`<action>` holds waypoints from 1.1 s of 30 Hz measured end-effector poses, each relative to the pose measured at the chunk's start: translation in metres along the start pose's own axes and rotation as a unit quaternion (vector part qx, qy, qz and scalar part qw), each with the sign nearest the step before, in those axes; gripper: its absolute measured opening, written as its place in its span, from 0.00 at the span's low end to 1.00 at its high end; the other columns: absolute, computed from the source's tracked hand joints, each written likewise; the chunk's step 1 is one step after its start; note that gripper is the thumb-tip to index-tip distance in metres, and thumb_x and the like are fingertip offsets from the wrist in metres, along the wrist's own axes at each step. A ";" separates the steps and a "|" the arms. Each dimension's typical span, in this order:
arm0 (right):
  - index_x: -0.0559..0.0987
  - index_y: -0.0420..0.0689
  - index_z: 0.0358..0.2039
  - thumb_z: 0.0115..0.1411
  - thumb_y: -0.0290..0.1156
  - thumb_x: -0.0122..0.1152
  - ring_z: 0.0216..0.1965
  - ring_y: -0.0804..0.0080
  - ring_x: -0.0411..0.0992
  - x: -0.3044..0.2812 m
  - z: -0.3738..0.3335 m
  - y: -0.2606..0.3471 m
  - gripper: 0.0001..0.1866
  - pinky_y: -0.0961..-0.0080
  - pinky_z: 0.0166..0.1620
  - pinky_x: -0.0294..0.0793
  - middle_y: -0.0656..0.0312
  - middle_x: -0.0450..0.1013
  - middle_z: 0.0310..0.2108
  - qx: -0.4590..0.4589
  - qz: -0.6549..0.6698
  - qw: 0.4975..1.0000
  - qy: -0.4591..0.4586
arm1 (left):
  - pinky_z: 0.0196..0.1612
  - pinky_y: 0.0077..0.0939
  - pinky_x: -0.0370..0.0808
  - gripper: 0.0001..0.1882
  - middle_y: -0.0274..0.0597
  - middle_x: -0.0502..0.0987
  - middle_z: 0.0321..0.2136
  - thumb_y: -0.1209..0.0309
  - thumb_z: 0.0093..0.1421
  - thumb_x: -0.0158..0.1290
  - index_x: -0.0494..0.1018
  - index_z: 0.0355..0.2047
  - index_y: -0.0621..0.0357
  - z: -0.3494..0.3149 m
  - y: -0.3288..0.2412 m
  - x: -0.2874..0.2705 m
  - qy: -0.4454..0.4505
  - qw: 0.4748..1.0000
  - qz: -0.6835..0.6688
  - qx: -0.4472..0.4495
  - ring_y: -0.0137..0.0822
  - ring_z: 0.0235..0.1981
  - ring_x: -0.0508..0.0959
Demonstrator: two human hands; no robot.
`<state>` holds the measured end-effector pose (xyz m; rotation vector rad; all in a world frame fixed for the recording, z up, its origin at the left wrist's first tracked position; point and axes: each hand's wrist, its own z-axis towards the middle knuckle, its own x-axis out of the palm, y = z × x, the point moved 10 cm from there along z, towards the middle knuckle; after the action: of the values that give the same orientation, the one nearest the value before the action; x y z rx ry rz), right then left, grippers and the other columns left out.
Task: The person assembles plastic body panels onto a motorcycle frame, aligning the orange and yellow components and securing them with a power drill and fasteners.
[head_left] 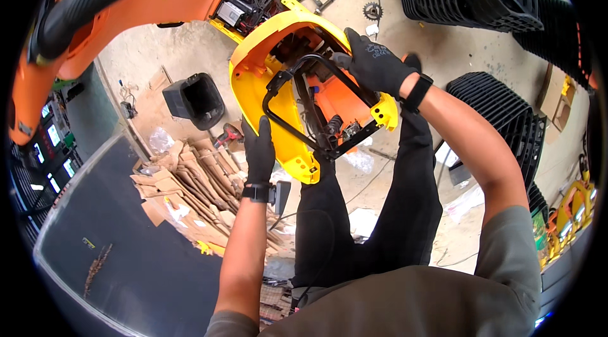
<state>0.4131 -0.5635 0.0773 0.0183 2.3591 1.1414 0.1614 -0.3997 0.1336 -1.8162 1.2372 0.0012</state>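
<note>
Yellow shell (288, 93) and black frame (297, 106) in both gloved grips

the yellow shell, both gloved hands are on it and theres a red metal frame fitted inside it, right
Not quite: the metal frame inside the yellow shell is black, not red, as the head view shows. The rest holds: the gloved left hand rests at the shell's lower edge on the frame, and the gloved right hand grips the frame's upper end inside the shell.

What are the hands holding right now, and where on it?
Both gloved hands hold the black metal frame inside the yellow shell: left hand at its lower bar, right hand at its top.
</note>
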 end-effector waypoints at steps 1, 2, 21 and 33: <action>0.60 0.34 0.57 0.63 0.53 0.47 0.42 0.42 0.72 0.000 0.003 0.002 0.35 0.56 0.44 0.71 0.35 0.69 0.41 0.012 -0.015 1.000 -0.022 | 0.50 0.31 0.68 0.25 0.53 0.70 0.49 0.62 0.67 0.43 0.56 0.58 0.66 0.000 0.006 -0.001 -0.004 1.000 -0.009 -0.001 0.42 0.47 0.72; 0.60 0.34 0.57 0.63 0.53 0.47 0.42 0.42 0.72 0.003 0.005 0.004 0.35 0.56 0.44 0.71 0.35 0.69 0.41 0.007 -0.023 1.000 -0.017 | 0.50 0.32 0.68 0.25 0.54 0.71 0.47 0.62 0.67 0.43 0.57 0.58 0.67 -0.001 0.007 -0.001 -0.016 1.000 -0.009 0.020 0.43 0.46 0.72; 0.67 0.38 0.43 0.65 0.46 0.49 0.38 0.37 0.70 0.002 0.013 0.018 0.21 0.52 0.38 0.69 0.37 0.72 0.34 -0.015 -0.057 0.998 -0.032 | 0.51 0.33 0.68 0.29 0.51 0.72 0.47 0.54 0.66 0.45 0.56 0.58 0.62 0.004 0.041 -0.003 -0.015 0.999 -0.042 -0.011 0.41 0.48 0.73; 0.73 0.37 0.48 0.58 0.22 0.56 0.44 0.60 0.71 0.058 -0.050 0.187 0.16 0.70 0.49 0.70 0.52 0.72 0.43 -0.155 -0.228 0.961 0.029 | 0.58 0.38 0.62 0.47 0.51 0.67 0.56 0.32 0.57 0.42 0.60 0.60 0.62 0.099 0.295 0.022 0.131 0.860 -0.402 -0.285 0.40 0.57 0.66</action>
<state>0.3019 -0.4659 0.2148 -0.6418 2.0491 1.2647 -0.0004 -0.3747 -0.1316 -2.8254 0.5709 -0.3969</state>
